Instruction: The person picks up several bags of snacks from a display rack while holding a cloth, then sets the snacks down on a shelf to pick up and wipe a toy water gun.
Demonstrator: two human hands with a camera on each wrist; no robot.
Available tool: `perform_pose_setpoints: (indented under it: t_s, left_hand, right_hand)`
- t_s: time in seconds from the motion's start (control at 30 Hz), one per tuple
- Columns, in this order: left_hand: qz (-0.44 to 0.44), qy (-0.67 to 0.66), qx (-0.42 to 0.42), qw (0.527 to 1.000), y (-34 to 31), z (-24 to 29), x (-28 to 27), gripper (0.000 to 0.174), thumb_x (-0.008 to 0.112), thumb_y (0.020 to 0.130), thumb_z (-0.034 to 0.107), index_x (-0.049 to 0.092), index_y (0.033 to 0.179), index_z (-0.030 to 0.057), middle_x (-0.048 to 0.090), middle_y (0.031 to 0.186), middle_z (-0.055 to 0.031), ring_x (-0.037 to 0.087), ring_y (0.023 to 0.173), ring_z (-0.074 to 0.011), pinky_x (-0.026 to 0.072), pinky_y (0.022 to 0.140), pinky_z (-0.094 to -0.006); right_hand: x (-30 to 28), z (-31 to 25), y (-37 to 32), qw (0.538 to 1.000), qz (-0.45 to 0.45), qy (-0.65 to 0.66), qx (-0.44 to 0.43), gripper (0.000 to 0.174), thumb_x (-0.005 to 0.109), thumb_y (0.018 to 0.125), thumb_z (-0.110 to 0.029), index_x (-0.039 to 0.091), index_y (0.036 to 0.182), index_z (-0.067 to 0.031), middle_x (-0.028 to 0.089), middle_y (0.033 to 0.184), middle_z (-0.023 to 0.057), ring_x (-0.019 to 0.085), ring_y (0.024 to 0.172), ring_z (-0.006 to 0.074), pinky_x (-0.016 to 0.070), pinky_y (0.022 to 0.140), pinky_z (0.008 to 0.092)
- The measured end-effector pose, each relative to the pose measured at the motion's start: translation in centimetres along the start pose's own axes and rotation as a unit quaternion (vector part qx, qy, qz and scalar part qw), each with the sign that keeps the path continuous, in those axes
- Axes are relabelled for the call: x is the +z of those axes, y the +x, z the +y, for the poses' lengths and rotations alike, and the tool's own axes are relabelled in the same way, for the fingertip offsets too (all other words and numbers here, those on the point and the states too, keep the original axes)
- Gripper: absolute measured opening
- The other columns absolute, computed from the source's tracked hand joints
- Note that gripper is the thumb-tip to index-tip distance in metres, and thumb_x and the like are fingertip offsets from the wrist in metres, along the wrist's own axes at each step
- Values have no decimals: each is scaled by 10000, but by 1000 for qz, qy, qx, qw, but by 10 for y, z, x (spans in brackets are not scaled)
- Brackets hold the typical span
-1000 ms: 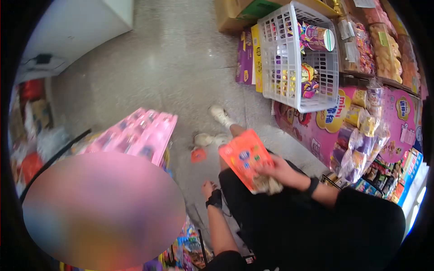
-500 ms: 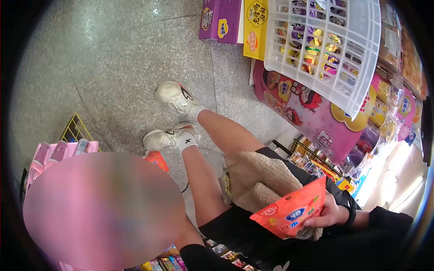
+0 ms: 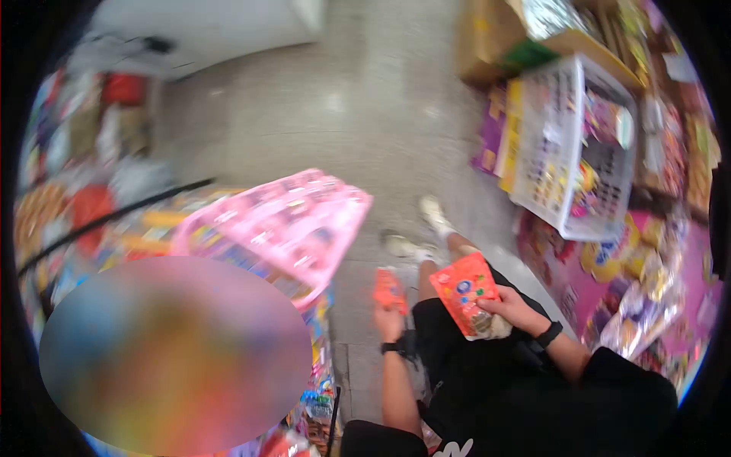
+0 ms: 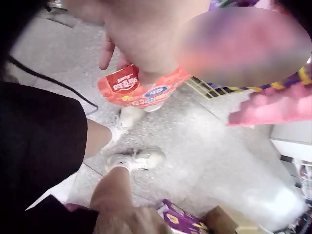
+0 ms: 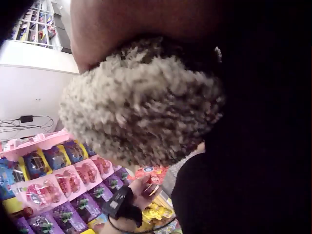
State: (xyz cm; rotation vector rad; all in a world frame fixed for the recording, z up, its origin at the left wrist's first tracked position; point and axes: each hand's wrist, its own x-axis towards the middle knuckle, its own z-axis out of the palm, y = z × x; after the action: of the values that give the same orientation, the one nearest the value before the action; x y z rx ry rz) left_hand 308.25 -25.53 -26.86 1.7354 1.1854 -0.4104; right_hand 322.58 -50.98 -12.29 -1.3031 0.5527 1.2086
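My left hand (image 3: 390, 325) grips a small orange-red candy packet (image 3: 389, 288) by its lower end, beside my shoes. In the left wrist view this packet (image 4: 146, 92) shows a dark red logo and a blue oval, and the hand covers part of it. Over my lap, the right hand (image 3: 520, 308) pinches an orange candy pouch (image 3: 461, 291) with its thumb across the front. A beige fleecy cloth (image 3: 499, 328) is bunched under that hand, behind the pouch. The cloth (image 5: 141, 107) fills the middle of the right wrist view and hides the right fingers.
A pink display tray (image 3: 320, 263) of packaged sweets stands to the left, partly behind a blurred patch. On the right, a white plastic basket (image 3: 548, 152) holds colourful sweets beside cardboard boxes (image 3: 491, 38). My shoes (image 3: 407, 245) stand on the grey floor (image 3: 365, 137).
The small orange-red packet lay by my shoe, apart from my left hand; now that hand holds it. The right hand keeps the pouch and cloth. The head view dipped toward the floor, then lifted.
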Motion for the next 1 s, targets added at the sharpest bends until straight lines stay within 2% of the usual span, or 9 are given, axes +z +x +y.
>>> perform_pose_setpoints:
  t_s: [0.1,0.17,0.3,0.4,0.5,0.6,0.73,0.87,1.0]
  left_hand:
    - [-33,72,-19,997,-78,73,-40,270,597,857,172,611,1043,-22,650,960,-242,632,906,-387,480,780,-434]
    - [-14,79,153,985,-114,90,-66,268,577,873,163,576,1071,-18,624,925,-254,590,900,-435,472,779,-463]
    - [5,-30,236,971,-204,164,-127,251,573,887,177,557,1050,-13,614,871,-241,589,843,-433,476,730,-441]
    - [-32,-134,228,964,-252,210,-176,231,571,900,186,547,1020,-10,604,841,-231,600,782,-408,466,662,-416]
    - [-22,-116,231,966,-289,230,-224,218,566,915,197,551,1008,0,604,823,-209,611,714,-344,450,612,-386]
    - [35,-47,282,958,-312,242,-262,196,557,922,190,559,969,0,578,761,-185,583,660,-231,436,593,-368]
    - [107,-159,336,922,-316,246,-281,141,589,910,136,581,921,-4,574,705,-46,503,676,-67,401,579,-276]
    - [106,-173,336,920,-299,237,-301,111,592,905,98,601,936,-8,590,767,6,493,708,-49,403,612,-237]
    - [22,-347,257,901,-303,266,-316,123,588,902,87,614,951,-23,607,842,14,519,755,-47,426,695,-212]
  right_hand:
    - [22,-43,-24,997,-80,1,10,326,650,902,-207,601,1153,-5,657,1069,35,612,962,110,485,864,278]
    - [45,-76,-39,992,-121,-15,-8,332,643,905,-211,595,1160,-4,658,1068,37,618,962,117,491,863,283]
    - [72,-103,-66,977,-206,-39,-21,358,638,906,-218,570,1186,-6,651,1097,44,624,975,128,495,877,291]
    - [93,-122,-83,966,-255,-45,-5,405,623,913,-213,526,1247,-6,634,1160,68,621,1025,141,496,914,308]
    - [117,-138,-101,955,-294,-41,-28,432,614,918,-214,498,1279,-7,623,1193,87,624,1050,163,500,926,327]
    - [142,-147,-117,939,-343,9,-35,446,611,918,-213,485,1295,-11,616,1213,96,630,1053,182,502,933,337]
    - [143,-132,-102,935,-347,26,65,409,619,912,-196,507,1261,-16,640,1165,80,654,992,163,530,884,328]
    - [174,-155,-129,892,-443,-78,48,357,627,911,-182,542,1221,-27,652,1122,59,652,960,119,539,841,291]
    - [187,-167,-123,849,-518,-81,67,387,630,909,-177,525,1246,-19,652,1126,65,651,966,120,537,849,290]
